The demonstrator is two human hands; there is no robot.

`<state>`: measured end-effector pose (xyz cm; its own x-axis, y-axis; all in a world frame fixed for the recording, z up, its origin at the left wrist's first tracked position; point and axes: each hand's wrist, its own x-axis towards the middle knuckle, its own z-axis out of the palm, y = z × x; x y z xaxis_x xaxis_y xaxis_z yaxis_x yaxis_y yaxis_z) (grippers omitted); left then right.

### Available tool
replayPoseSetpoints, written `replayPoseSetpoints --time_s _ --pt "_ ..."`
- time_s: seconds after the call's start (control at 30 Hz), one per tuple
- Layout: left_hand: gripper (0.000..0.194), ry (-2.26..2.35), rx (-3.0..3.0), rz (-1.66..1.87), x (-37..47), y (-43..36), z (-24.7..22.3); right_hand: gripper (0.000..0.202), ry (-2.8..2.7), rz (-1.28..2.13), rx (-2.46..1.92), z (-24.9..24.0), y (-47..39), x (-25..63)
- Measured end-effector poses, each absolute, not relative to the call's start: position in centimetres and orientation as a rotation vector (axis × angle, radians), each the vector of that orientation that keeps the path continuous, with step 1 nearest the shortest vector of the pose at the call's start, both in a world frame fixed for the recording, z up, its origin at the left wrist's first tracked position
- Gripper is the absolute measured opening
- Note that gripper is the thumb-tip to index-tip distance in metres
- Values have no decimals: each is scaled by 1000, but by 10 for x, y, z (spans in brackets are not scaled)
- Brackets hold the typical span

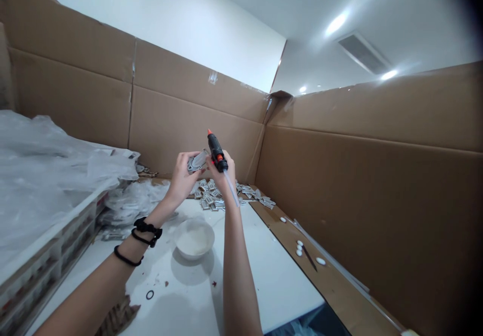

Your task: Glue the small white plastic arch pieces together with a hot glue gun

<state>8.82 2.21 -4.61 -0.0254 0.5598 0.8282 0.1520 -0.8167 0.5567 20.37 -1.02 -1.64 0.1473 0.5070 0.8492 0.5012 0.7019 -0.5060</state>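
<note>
Framed by tall cardboard walls [188, 109], a person works with both bare hands raised over the far part of a white table [279, 280]. The left hand [183, 175] grips a small grey frame-like piece [196, 161] between thumb and fingers, holding it tilted in the air just left of the other hand. The right hand [223, 172] is closed around a black glue gun [216, 149], its orange nozzle [209, 132] pointing up and away from the wearer, while a translucent glue stick [231, 187] trails from its rear along the right wrist. Whether the right fingers also touch the grey piece cannot be told from this angle. Beyond the hands, similar grey pieces [211, 195] lie in a loose heap near the cardboard. A white bowl [194, 256] stands on the table between the forearms, and a dark ring [150, 295] lies nearer the wearer. Black bands [148, 230] circle the left wrist and forearm. At left, clear plastic bags [132, 202] are piled beside a slatted crate [62, 253] that is topped with more plastic sheeting [49, 160]. At right, white oval pieces [299, 252] and a slim dark stick [309, 258] rest on a brown cardboard strip [324, 290].
</note>
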Motion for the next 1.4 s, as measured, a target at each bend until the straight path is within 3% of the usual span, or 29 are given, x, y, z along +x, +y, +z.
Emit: replayPoseSetpoints --time_s 0.43,0.63,0.83,0.93,1.17,1.4 --pt "42 726 1855 1700 83 14 -38 13 -1518 30 -851 -21 -8 202" --pt "24 547 1645 1642 86 15 -39 19 -1418 142 -815 -24 -1 201" --pt "34 513 1307 1651 84 4 -30 35 -1256 605 -673 -24 -9 203" --pt "26 499 1195 1617 77 0 -23 47 -1244 782 -593 -23 -15 210" --pt "5 459 1049 1536 62 -9 -9 55 -1266 802 -672 -22 -20 219" --pt "11 467 1122 1557 55 -11 -6 55 -1321 781 -730 -23 -21 219"
